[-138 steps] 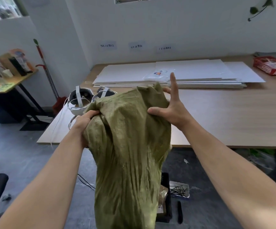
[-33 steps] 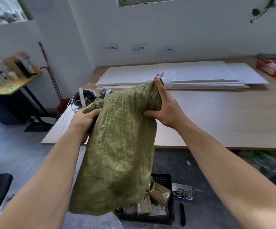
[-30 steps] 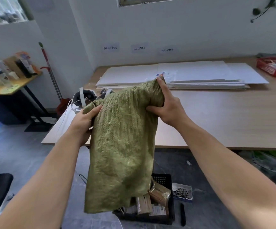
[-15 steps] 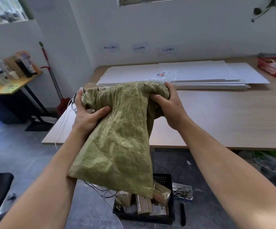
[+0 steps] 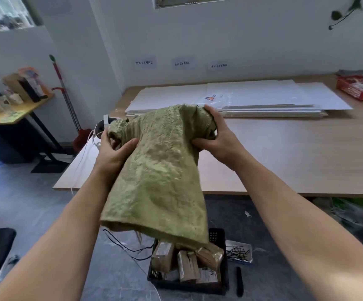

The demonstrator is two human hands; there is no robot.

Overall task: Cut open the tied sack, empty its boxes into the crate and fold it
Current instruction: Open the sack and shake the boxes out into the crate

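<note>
Currently: 1 sack (image 5: 161,170), apparently empty, bunched top gripped by left hand (image 5: 113,153) and right hand (image 5: 217,137), hanging before the table (image 5: 284,159)'s front edge over the crate (image 5: 215,236) of boxes (image 5: 186,268); frayed hem could snag there, spoiling folding.

both arms outstretched, left hand (image 5: 113,154) and right hand (image 5: 219,135) clenched, gripping

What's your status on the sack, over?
Left hand and right hand grip the sack at its upper end. Sack hangs above crate; boxes in crate. Nothing blocking.
</note>
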